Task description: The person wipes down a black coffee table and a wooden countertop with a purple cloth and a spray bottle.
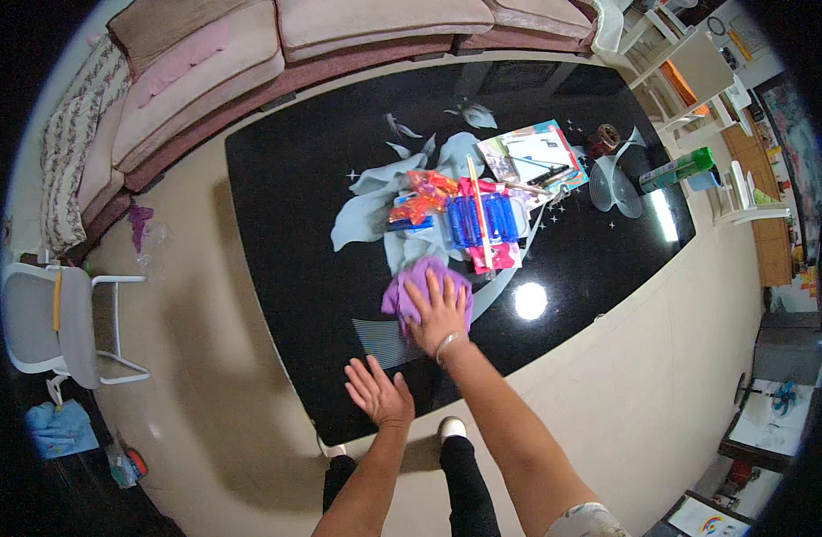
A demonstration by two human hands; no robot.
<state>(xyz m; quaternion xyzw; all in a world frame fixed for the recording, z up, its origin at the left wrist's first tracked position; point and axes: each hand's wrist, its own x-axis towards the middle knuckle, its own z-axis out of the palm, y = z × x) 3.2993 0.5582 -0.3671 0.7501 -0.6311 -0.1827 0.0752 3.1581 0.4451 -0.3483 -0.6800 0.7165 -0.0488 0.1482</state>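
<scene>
My right hand (440,317) lies on a crumpled purple cloth (397,297), palm down with its fingers spread. The cloth rests on the glossy black table (295,313), which bears a pale flower pattern. A bracelet circles my right wrist. My left hand (380,396) is beside it, lower left, over the table's near edge, open with fingers apart and nothing in it. Just beyond the cloth is a pile: a blue ribbed plastic item (483,221), a crinkled orange wrapper (426,195), a pink-and-white packet (509,259) and a long thin stick (479,215) across them.
Farther right are a colourful booklet (518,143) with pens, a brown jar (603,139), a clear curved-sided piece (615,188) and a green can (680,170). A pink sofa (375,27) lines the far side. A grey chair (75,322) stands left, white chairs (697,72) at right.
</scene>
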